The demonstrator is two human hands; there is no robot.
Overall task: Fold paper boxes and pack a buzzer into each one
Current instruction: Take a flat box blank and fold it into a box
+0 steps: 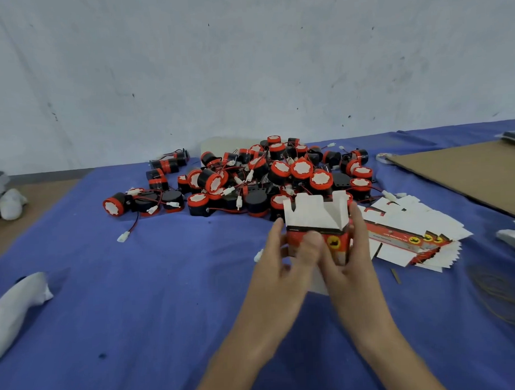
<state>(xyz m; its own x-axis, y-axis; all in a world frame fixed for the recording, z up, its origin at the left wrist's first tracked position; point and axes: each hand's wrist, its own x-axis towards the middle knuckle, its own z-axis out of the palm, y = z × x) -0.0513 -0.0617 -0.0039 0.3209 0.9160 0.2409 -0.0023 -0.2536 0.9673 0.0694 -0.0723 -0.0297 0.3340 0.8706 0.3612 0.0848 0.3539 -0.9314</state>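
So both hands were wrapped around one small red-and-white printed paper box [317, 226], held up off the blue cloth-covered table [166, 285]. The left hand [277, 261] had its fingers curled round the box's left wall with the thumb pressed on the red front panel, and the right hand [350, 255] clamped the right wall, fingertips reaching up past the edge. Top flaps stood open and upright just above the fingertips, white inside showing. I couldn't tell if a buzzer was already inside.

My take on doing this step well: keep the walls squared between the palms while the flaps get tucked, and crease along the printed folds so the thing doesn't spring back open. If it's still empty, don't close the top yet.

Counts: one box in hand. A fanned stack of flat unfolded box blanks [409, 236] lay just right of the right fingers, too overlapped to count. Beyond the fingertips sat the heap of round black-and-red buzzers with red wires and white plugs [267, 180], several dozen I'd guess, too piled up for an exact number. One brown cardboard sheet [465, 173] lay far right.
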